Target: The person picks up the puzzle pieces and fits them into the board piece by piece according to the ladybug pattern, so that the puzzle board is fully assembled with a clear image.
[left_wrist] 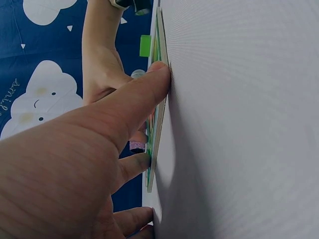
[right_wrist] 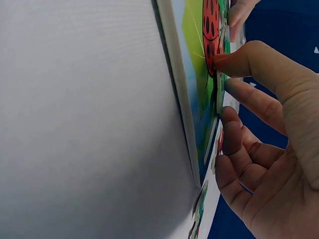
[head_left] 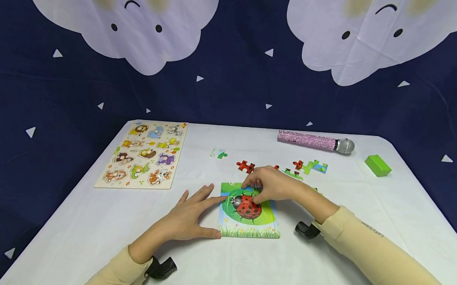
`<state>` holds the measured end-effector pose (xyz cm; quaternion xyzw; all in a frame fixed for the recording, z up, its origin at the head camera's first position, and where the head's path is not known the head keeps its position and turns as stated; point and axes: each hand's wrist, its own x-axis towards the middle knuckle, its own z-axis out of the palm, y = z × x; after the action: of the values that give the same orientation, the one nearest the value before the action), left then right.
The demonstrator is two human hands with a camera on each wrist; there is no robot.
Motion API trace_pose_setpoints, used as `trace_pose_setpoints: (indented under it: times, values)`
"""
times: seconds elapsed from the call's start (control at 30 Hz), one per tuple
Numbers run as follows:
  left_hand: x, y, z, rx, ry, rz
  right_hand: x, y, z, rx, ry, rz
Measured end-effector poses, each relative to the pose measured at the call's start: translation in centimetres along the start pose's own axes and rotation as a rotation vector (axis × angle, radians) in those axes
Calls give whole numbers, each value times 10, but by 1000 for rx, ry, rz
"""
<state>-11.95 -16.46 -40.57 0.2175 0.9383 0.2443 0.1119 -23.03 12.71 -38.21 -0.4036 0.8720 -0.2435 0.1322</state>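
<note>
A square ladybug jigsaw board (head_left: 247, 230) lies flat on the white table, its picture facing up. My left hand (head_left: 185, 217) is spread at the board's left side, with the thumb at the lower left corner and the index fingertip at the edge higher up. Over the board's upper part, my right hand (head_left: 274, 184) pinches a jigsaw piece (right_wrist: 220, 92) between thumb and index finger. In the right wrist view that piece stands tilted close over the board, and the thumb tip overlaps the ladybug's red back. The other right fingers are bent. The hand partly hides the board's upper right.
Loose jigsaw pieces lie behind the board: a pale green one (head_left: 219, 153), a red one (head_left: 245, 166) and several to the right (head_left: 308, 167). An animal peg puzzle (head_left: 168, 174) is at left. A pink glitter microphone (head_left: 310, 140) and a green block (head_left: 377, 165) are at back right.
</note>
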Motion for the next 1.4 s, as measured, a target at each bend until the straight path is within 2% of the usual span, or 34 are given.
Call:
trace_pose_setpoints:
  times: [0.67, 1.4]
  values:
    - [0, -1, 1, 5, -1, 2, 1, 1, -2, 6, -53, 4]
    - [-1, 0, 0, 9, 0, 7, -1, 3, -3, 41, -47, 5]
